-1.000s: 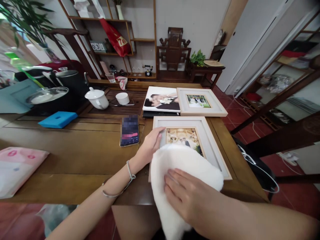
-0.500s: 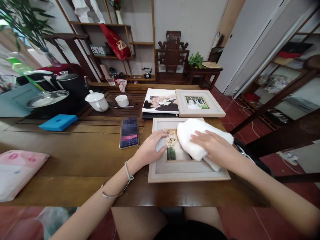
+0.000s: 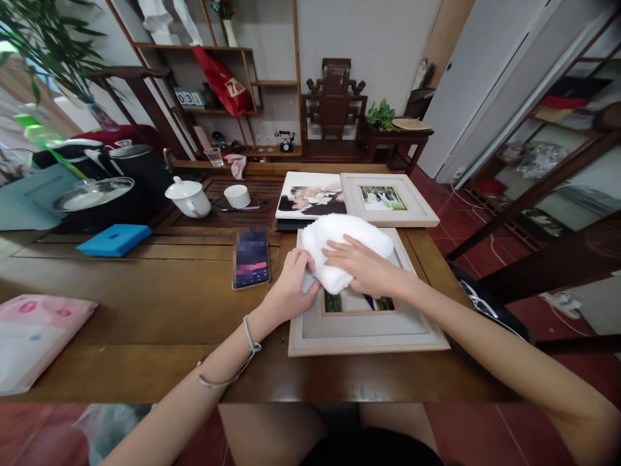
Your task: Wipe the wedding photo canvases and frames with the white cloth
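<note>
A pale-bordered picture frame (image 3: 369,336) lies flat on the wooden table in front of me, its photo partly covered. My right hand (image 3: 361,264) presses a fluffy white cloth (image 3: 334,233) onto the upper left of the frame, fingers stretched over the cloth. At the frame's left edge, my left hand (image 3: 294,285) holds the border, with fingers bent and thumb resting on the face. The cloth touches or nearly touches my left fingertips and hides the upper part of the photo.
Behind lie a second framed photo (image 3: 414,207) and a photo panel (image 3: 310,194). To the left are a phone (image 3: 251,257), a blue block (image 3: 115,239), a lidded white cup (image 3: 189,197), a small white bowl (image 3: 237,195) and a tissue pack (image 3: 41,336).
My right hand has slid the white cloth leftward and away from me across the frame, uncovering its right side. My left fingers have bent more, staying at the left edge.
</note>
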`<state>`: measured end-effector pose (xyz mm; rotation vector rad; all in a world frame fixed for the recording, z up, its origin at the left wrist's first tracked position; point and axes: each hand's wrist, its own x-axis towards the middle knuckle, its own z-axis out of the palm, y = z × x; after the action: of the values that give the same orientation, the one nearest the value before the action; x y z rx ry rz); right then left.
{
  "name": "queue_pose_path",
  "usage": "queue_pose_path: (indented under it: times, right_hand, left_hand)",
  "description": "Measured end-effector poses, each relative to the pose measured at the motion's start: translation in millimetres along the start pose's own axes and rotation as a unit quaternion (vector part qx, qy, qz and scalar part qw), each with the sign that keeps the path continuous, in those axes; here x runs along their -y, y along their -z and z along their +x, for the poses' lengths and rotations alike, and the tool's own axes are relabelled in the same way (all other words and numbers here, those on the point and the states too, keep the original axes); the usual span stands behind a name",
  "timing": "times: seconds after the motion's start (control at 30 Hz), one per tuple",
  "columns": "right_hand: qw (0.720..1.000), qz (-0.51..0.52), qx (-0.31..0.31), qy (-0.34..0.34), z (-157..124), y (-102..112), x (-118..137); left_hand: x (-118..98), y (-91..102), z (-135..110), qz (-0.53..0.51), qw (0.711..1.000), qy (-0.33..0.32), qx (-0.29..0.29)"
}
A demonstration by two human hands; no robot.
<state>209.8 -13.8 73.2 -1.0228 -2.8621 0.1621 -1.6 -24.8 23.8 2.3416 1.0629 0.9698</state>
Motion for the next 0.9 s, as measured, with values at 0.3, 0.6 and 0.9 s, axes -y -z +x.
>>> queue_pose_path:
  times: [0.3, 0.6, 0.9]
  right_hand:
    - [0.996, 0.031, 0.076, -0.031, -108, 33, 55]
    - [0.947, -0.152, -0.032, -0.280, -102, 16, -34]
    - [0.974, -0.129, -0.013, -0.186, -27, -13, 18]
  left_hand:
    - [2, -0.7, -2, 0.000, 1.000, 0.000, 0.023]
    - [5, -3.5, -3, 0.006, 0.998, 0.021, 0.057]
    - [9, -7.2, -2, -0.011, 0.997, 0.055, 0.044]
